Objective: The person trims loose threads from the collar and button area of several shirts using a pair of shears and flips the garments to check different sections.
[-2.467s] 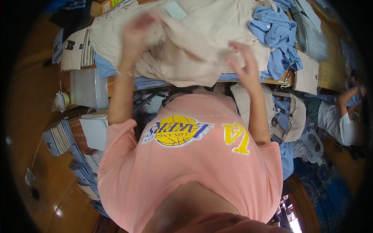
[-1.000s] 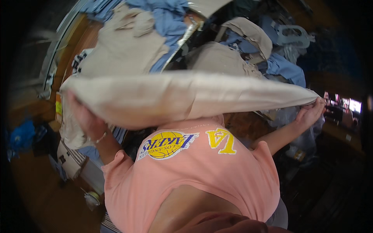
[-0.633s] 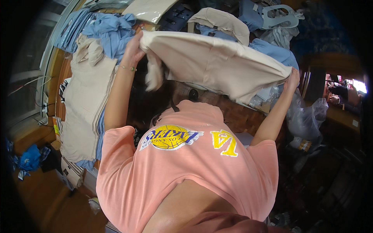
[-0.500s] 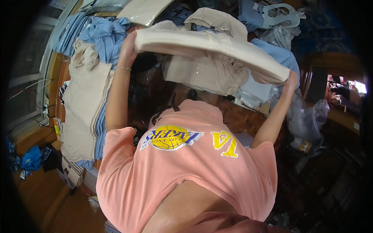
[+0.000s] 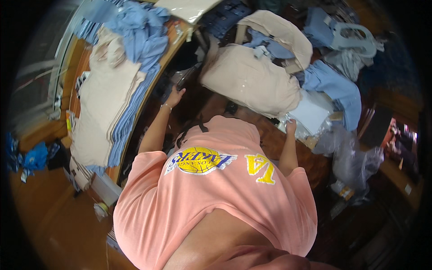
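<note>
A beige garment point(image 5: 252, 81) lies bunched and partly folded in front of me, with another beige piece point(image 5: 281, 29) curving behind it over some blue cloth. My left hand point(image 5: 174, 96) is apart from the garment, low beside the table's dark side, its fingers apart and nothing visible in them. Just below the garment's right end is my right hand point(image 5: 291, 127), close to a clear plastic bag point(image 5: 317, 128) and a white sheet point(image 5: 312, 110). Its fingers are small and blurred, so its grip cannot be made out.
On the left table, beige garments point(image 5: 101, 112) are stacked beside folded blue ones point(image 5: 135, 117), with crumpled blue garments point(image 5: 141, 31) farther back. A blue garment point(image 5: 335, 87) and a pale plastic stool point(image 5: 353, 40) stand right. Clear plastic point(image 5: 355, 157) hangs lower right.
Both hands held a beige garment stretched and raised between them; it now lies lower in front of me. The hands have come down toward my body, and my view has turned slightly.
</note>
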`<state>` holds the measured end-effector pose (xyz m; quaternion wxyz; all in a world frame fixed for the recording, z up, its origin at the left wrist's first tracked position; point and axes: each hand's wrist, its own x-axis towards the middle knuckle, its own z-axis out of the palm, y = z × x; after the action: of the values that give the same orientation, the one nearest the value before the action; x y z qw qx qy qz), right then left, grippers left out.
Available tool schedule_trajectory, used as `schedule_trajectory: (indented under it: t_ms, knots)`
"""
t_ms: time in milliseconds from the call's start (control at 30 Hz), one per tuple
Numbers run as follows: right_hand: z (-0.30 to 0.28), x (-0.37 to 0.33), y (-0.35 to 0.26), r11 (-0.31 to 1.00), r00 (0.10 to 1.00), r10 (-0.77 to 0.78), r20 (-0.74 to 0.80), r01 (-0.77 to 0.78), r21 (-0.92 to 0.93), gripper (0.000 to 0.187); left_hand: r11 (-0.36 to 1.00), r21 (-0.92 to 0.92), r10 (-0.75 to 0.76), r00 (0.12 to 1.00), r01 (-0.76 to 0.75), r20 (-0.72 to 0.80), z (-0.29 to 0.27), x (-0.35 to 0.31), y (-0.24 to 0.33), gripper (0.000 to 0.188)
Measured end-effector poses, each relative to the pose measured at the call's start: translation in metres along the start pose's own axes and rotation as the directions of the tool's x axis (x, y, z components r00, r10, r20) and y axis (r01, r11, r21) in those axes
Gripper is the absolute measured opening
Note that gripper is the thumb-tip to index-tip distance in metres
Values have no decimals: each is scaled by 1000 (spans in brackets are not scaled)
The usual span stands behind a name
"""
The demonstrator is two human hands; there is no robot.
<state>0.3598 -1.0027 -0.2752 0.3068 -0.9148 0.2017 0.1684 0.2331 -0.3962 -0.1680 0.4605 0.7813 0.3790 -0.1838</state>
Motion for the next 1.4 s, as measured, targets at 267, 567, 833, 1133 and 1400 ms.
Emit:
schedule_trajectory:
  t_ms: [267,567,833,1133,1400]
  knots:
    - [107,-40,-230,887,794,-378,476,163,432,23,963,-249,154,969,-104,191,-134,-185,-3,51]
    - [184,-381,-602,279,58,-952,301,572,772,18,973,-12,190,835,-229,-516,-300,-282,-104,41]
    - [344,-530,-705,-76,-226,-930,291,891,447,18,820,137,476,527,-556,-704,-405,-145,-160,21]
    - [352,-545,-732,-30,-249,-698,671,947,321,15,820,-133,383,707,-557,-594,-417,-116,-190,12]
    - [368,-519,-730,269,-276,-752,598,701,661,9,876,30,423,737,-482,-527,-433,-132,-171,11]
